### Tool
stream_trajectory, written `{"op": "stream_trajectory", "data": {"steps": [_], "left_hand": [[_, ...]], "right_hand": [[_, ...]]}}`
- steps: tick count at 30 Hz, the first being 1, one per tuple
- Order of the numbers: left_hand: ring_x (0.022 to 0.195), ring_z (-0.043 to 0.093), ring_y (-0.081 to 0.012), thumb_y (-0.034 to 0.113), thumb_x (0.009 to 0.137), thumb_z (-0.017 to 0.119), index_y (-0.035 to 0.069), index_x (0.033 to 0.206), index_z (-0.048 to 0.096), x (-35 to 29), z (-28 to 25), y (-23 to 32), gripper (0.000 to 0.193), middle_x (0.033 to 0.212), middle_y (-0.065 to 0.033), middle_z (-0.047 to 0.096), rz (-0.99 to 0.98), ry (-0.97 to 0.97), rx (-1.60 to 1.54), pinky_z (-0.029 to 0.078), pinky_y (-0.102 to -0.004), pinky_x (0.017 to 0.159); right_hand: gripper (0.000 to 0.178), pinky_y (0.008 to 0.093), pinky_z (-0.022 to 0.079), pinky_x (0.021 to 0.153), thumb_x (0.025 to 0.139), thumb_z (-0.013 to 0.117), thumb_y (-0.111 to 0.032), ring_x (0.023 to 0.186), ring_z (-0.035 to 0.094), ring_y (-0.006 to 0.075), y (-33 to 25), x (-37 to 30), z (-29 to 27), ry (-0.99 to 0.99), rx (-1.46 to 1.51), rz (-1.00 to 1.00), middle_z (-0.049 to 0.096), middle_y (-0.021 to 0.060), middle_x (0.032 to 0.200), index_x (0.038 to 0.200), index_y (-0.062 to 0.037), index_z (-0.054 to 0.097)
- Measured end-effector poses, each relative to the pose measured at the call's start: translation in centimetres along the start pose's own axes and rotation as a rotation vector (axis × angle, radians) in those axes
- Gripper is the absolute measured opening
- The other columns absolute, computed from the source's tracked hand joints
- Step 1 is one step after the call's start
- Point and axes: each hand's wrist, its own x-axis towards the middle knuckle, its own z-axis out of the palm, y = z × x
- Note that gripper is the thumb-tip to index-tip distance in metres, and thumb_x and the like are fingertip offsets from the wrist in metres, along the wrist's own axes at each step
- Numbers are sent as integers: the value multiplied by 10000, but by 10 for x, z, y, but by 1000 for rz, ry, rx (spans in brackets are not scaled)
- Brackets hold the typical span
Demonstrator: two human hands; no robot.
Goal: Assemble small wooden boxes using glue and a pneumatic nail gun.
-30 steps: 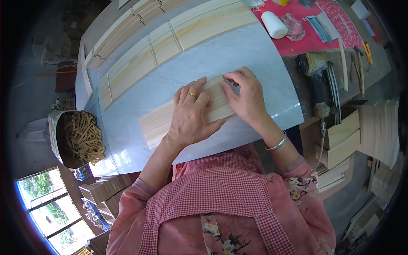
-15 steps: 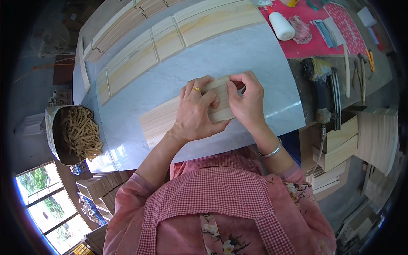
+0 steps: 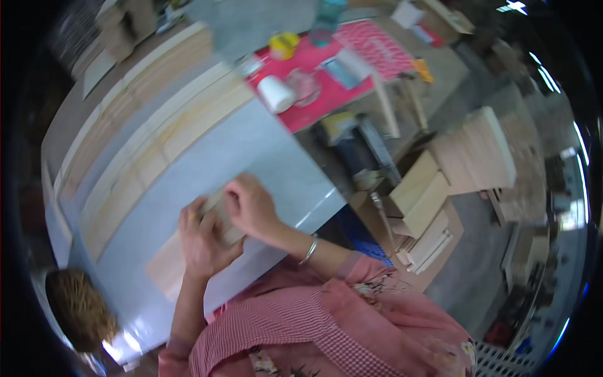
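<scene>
A flat pale wooden board (image 3: 164, 266) lies slanted across the grey-blue tabletop (image 3: 251, 147) in front of me. My left hand (image 3: 206, 242) spans the board, its thumb at the near edge and its fingers curled at the far side. At the board's right end, close beside the left, my right hand (image 3: 252, 204) has its thumb and fingers bent together on the wood. Motion blurs both hands, and they cover much of that end, so any small piece between the fingertips cannot be made out.
Behind the board stretch a row of wooden panels (image 3: 160, 141) and a long stack of boards (image 3: 129, 107). A bin of tan strips (image 3: 81, 308) stands left. Rightward are a white bottle (image 3: 276, 94) on a pink cloth (image 3: 301, 116), a nail gun (image 3: 355, 147) and stacked boards (image 3: 474, 157).
The whole view has swung to the right, so the table and hands sit farther left and lower, and more floor shows at right. Both hands stay on the board.
</scene>
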Motion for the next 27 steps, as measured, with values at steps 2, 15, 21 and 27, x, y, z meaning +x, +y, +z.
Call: {"op": "stream_trajectory", "data": {"steps": [2,15,21,27], "left_hand": [[1146,511,-394,248,551,875,81,777,500,-1,1,4,469,1255,-219,539,-31,-10,-17,436,-490,957],[1183,489,-381,274,574,892,78,786,499,-4,-1,4,487,1322,-233,519,31,12,10,399,-472,1018],[1186,491,-364,305,594,899,75,792,512,-4,4,-1,491,1331,-214,526,19,16,40,394,-454,1026],[1166,496,-353,322,599,894,73,792,525,-4,4,5,485,1332,-190,536,-2,28,34,397,-439,1017]], "right_hand": [[197,411,498,756,827,672,-62,831,597,324,9,-3,-15,-112,-26,-15,622,136,967,1016,-49,619],[506,475,543,844,862,703,-211,960,653,416,81,2,-208,-6,-875,340,633,226,1051,1260,0,472],[489,488,557,765,861,716,-230,867,685,421,87,8,-201,-1,-936,361,662,205,908,1197,-11,436],[446,479,567,733,857,714,-228,859,694,401,90,3,-200,57,-1003,289,663,206,915,1135,-15,439]]}}
